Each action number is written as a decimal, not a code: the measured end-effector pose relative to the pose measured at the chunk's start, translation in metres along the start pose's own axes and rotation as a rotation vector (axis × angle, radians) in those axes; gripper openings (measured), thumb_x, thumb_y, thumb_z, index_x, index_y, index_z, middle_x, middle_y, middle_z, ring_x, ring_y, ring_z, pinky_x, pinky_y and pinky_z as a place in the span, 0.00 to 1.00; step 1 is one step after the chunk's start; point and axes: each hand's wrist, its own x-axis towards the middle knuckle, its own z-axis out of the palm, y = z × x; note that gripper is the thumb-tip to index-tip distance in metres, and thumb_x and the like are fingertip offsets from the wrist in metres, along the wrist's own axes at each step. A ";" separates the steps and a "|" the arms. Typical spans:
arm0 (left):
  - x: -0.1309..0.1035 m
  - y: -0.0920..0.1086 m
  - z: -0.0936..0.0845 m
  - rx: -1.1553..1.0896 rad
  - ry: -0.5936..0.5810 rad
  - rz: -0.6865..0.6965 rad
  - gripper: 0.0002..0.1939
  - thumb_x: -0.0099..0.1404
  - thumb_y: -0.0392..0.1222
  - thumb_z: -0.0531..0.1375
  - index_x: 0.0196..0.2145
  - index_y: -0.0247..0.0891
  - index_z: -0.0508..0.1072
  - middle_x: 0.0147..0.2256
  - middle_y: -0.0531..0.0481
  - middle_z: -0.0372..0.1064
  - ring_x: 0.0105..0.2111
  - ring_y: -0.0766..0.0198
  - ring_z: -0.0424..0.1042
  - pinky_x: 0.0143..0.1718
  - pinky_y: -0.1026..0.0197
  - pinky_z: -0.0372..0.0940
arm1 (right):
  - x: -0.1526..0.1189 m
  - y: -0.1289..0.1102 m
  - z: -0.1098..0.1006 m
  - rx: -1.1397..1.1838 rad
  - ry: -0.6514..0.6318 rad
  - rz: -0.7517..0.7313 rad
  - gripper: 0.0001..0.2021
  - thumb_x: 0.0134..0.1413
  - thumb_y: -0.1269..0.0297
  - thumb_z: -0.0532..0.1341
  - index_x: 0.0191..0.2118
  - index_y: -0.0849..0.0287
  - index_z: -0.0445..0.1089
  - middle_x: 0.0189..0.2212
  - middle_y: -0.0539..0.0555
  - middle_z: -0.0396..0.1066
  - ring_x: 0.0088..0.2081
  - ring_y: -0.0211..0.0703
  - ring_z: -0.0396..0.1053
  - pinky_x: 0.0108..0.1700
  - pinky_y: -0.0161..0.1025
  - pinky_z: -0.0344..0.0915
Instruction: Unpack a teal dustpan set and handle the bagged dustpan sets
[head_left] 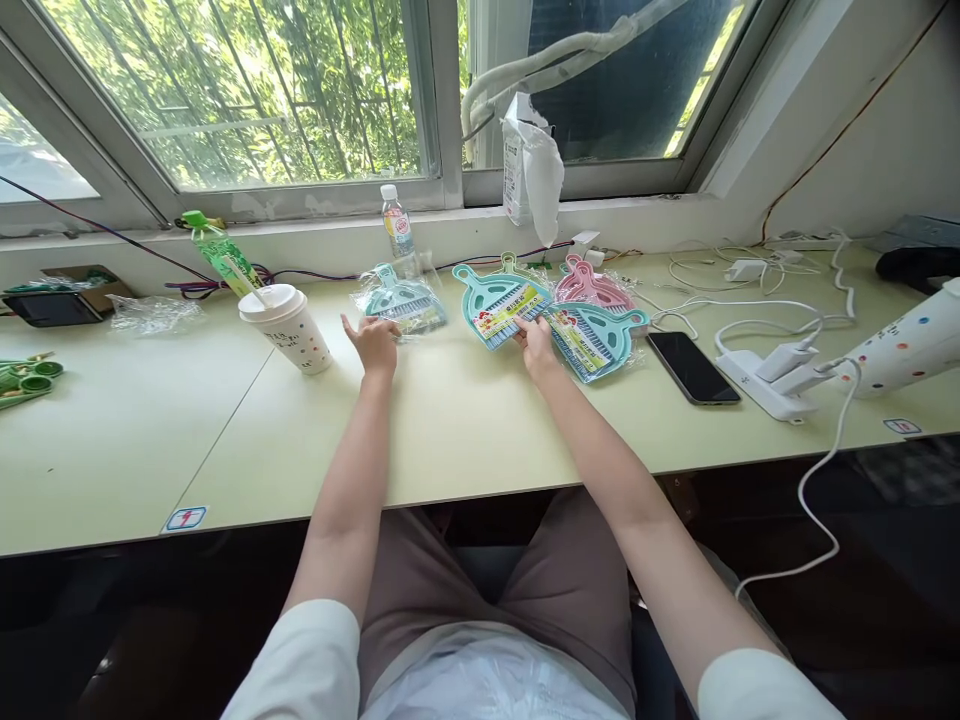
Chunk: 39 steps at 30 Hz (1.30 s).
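My left hand [376,346] pinches the near left edge of a teal mini dustpan-and-brush set [409,305] in a clear plastic bag, its little finger sticking out. My right hand [535,343] grips the lower edge of another teal dustpan set [501,305] with a yellow label, thumb on top. Touching that hand on the right lies a third teal dustpan set [596,340], also yellow-labelled. Behind it is a pink dustpan set [592,283], partly covered. The fingertips under the right-hand set are hidden.
To the left stand a white paper cup [289,325] with a straw and a green bottle [217,250]. A small clear bottle [397,222] is by the window. At right lie a black phone [691,367], a power strip [765,383], cables and a tipped dotted cup [911,340].
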 end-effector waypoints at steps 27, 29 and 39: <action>-0.017 0.027 0.012 0.358 -0.135 -0.039 0.17 0.61 0.29 0.53 0.42 0.39 0.77 0.54 0.36 0.70 0.59 0.41 0.61 0.61 0.32 0.52 | -0.006 -0.006 0.009 -0.196 -0.158 0.203 0.11 0.49 0.82 0.60 0.36 0.61 0.70 0.32 0.55 0.78 0.36 0.45 0.78 0.46 0.48 0.78; -0.015 0.024 0.009 0.331 -0.085 -0.088 0.15 0.62 0.31 0.53 0.40 0.40 0.77 0.50 0.36 0.72 0.55 0.41 0.64 0.55 0.36 0.61 | -0.003 -0.005 0.006 -0.226 -0.175 0.269 0.11 0.47 0.84 0.61 0.33 0.62 0.70 0.30 0.55 0.78 0.35 0.45 0.78 0.45 0.47 0.78; -0.017 0.036 0.008 0.135 0.035 -0.034 0.12 0.69 0.39 0.51 0.43 0.44 0.74 0.48 0.41 0.71 0.57 0.46 0.63 0.53 0.47 0.66 | -0.001 0.001 0.003 -0.145 -0.127 0.137 0.11 0.47 0.80 0.62 0.37 0.59 0.68 0.35 0.52 0.79 0.39 0.44 0.78 0.46 0.46 0.78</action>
